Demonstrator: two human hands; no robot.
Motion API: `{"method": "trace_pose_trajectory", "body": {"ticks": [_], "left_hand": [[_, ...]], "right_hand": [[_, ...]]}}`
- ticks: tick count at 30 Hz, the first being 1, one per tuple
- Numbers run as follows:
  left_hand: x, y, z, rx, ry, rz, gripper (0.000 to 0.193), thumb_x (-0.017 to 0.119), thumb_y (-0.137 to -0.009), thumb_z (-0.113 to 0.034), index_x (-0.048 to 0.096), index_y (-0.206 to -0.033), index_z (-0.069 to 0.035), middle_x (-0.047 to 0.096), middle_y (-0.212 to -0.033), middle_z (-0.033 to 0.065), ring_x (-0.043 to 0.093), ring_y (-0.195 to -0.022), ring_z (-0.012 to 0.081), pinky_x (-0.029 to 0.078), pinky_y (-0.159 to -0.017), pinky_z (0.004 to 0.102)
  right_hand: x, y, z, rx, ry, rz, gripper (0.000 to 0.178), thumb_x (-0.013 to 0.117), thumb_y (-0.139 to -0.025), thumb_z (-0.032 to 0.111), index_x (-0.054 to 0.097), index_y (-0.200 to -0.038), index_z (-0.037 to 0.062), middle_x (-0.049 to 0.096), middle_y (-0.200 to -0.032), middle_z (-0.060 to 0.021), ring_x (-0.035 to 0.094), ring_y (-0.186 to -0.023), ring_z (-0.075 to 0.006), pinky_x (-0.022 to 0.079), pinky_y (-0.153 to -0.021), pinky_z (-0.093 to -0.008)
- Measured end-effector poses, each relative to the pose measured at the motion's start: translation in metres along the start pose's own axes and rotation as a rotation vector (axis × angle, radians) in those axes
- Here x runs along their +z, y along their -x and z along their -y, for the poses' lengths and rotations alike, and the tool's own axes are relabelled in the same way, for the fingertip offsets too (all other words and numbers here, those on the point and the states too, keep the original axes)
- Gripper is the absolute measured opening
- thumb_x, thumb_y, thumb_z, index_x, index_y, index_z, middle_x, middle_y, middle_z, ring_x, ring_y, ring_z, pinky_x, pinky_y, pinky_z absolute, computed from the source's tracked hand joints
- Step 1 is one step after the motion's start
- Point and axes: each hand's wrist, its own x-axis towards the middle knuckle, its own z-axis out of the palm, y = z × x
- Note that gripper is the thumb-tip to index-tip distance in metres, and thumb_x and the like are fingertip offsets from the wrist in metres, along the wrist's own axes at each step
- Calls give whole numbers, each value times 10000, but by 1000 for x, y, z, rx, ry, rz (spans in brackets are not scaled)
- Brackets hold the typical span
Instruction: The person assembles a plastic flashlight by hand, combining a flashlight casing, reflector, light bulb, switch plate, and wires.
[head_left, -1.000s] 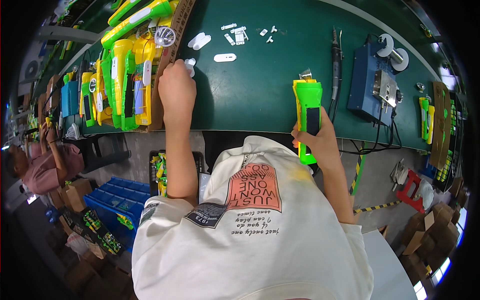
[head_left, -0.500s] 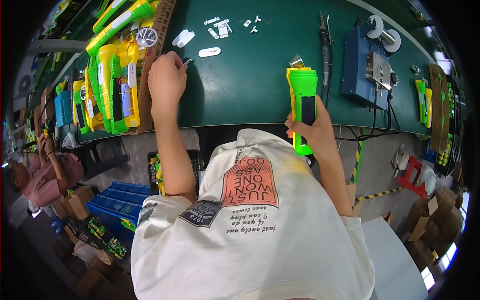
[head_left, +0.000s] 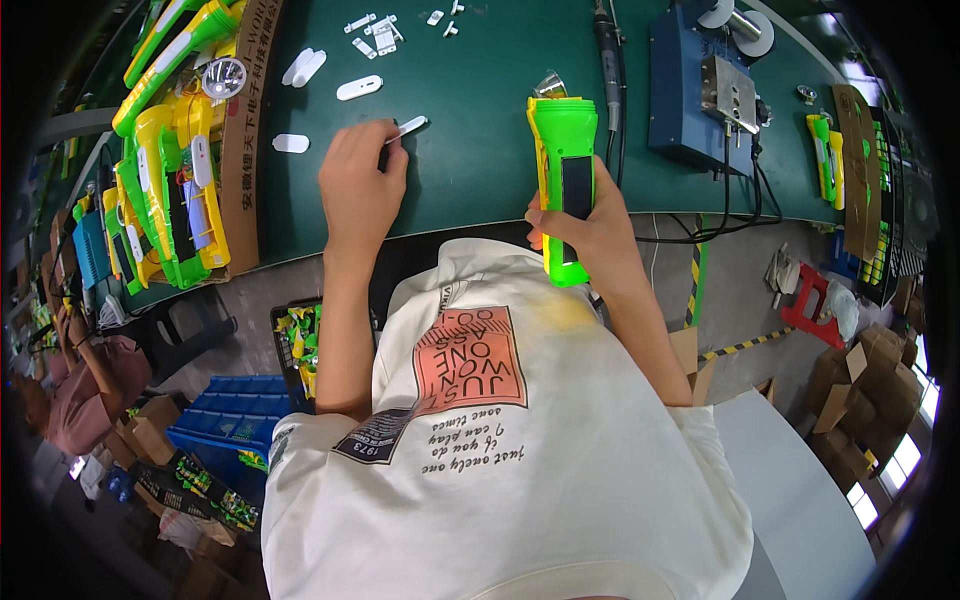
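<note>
My right hand [head_left: 592, 222] is wrapped around a green and yellow flashlight [head_left: 576, 128] with a dark panel on its side, held upright over the bench's near edge. A shiny reflector cup [head_left: 549, 84] sticks out at its top, tilted. Between the thumb and fingers of my left hand [head_left: 362, 185] is a small white plastic cover [head_left: 412, 126], seen nearly edge-on. Close to that hand lie an oval white cover with a dark dot [head_left: 360, 88], a pair of white covers [head_left: 304, 68] and a single white piece [head_left: 291, 143].
Several small white parts [head_left: 378, 38] lie at the back of the green bench [head_left: 470, 190]. A carton [head_left: 243, 150] of flashlight halves stands left. On the right are a soldering iron [head_left: 608, 60] and a blue soldering unit [head_left: 690, 100] with cables. Another person [head_left: 100, 385] is at far left.
My left hand has moved right, away from the carton, with the white cover in its fingers, uncovering a white piece on the bench. The view has shifted; my right hand keeps the flashlight.
</note>
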Motion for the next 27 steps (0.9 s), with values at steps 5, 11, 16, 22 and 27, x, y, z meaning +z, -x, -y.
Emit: {"method": "trace_pose_trajectory", "body": {"ticks": [5, 11, 16, 22, 27], "left_hand": [[-5, -3, -9, 140, -79, 35, 141, 717, -769, -59, 655, -894, -38, 671, -914, 81, 620, -803, 266, 499, -677, 363], [-7, -18, -14, -20, -21, 284, 219, 721, -779, -91, 622, -966, -37, 620, -816, 101, 584, -708, 289, 472, -643, 378], [-8, -33, -12, 53, 74, 438, 177, 660, -796, -62, 608, -960, -20, 600, -773, 116, 564, -626, 287, 457, -590, 362], [13, -16, -21, 20, 256, 306, 143, 663, -803, -70, 647, -936, -18, 622, -790, 109, 572, -633, 282, 474, -613, 344], [8, -12, -15, 126, 70, 189, 172, 679, -810, -105, 666, -972, -50, 621, -855, 75, 596, -772, 273, 484, -681, 360]], "right_hand": [[-3, -3, -5, -14, 92, -28, 482, 686, -706, -34, 492, -1142, 29, 616, -801, -79, 628, -621, -164, 535, -551, -296], [-2, 0, -4, -21, 49, -22, 484, 661, -710, -32, 479, -1156, 20, 623, -843, -97, 642, -632, -190, 541, -571, -316], [-6, 3, -7, -8, 41, -10, 499, 671, -702, -14, 475, -1160, 9, 624, -866, -107, 647, -636, -204, 547, -582, -331], [-7, 4, -7, 9, 1, -9, 494, 679, -701, 16, 476, -1151, -3, 628, -875, -117, 650, -641, -213, 556, -589, -341], [-8, 6, -7, 11, 6, -11, 487, 684, -702, 20, 479, -1143, -8, 627, -868, -120, 650, -640, -212, 562, -593, -346]]}}
